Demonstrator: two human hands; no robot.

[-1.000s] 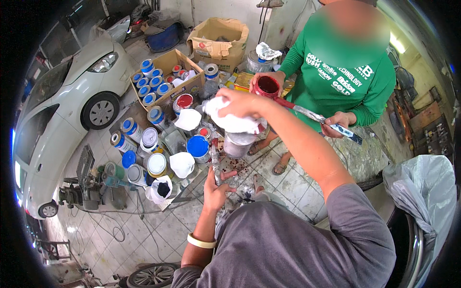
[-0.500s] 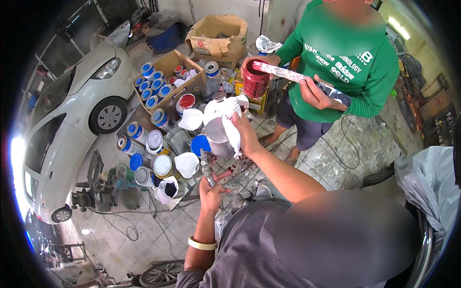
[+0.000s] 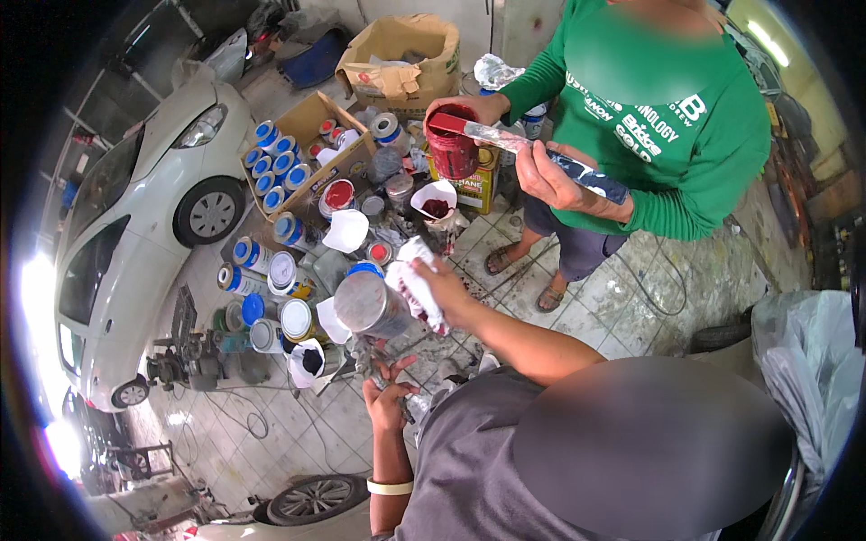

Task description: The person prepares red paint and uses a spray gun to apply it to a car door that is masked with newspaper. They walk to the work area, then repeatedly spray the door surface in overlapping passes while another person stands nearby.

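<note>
My left hand [image 3: 386, 401] is wrapped round the handle of a metal spray gun [image 3: 364, 353], whose wide grey cup [image 3: 368, 305] sits above it, tilted. Closed on a crumpled white cloth [image 3: 417, 287] with dark red stains, my right hand [image 3: 444, 293] is at the cup's right side; whether the cloth touches the cup I cannot tell. Across from me, a person in a green long-sleeved shirt [image 3: 654, 171] holds a can of red paint [image 3: 453, 149] in one hand. Their other hand grips a flat stirring stick [image 3: 496, 137], its end red with paint over the can's mouth.
Several paint tins [image 3: 298, 317] crowd the floor left of the gun. Behind them stand a carton of blue-lidded tins [image 3: 332, 176] and a larger cardboard box [image 3: 397, 68]. A paper cone [image 3: 435, 200] holds dark red paint. A white car [image 3: 149, 207] is parked at left; hoses lie on the tiles.
The spray gun has come down and left, nearer to me. My right hand with the cloth has moved down too, uncovering the paper cone. The other person's can has shifted left; the stick's end now shows red.
</note>
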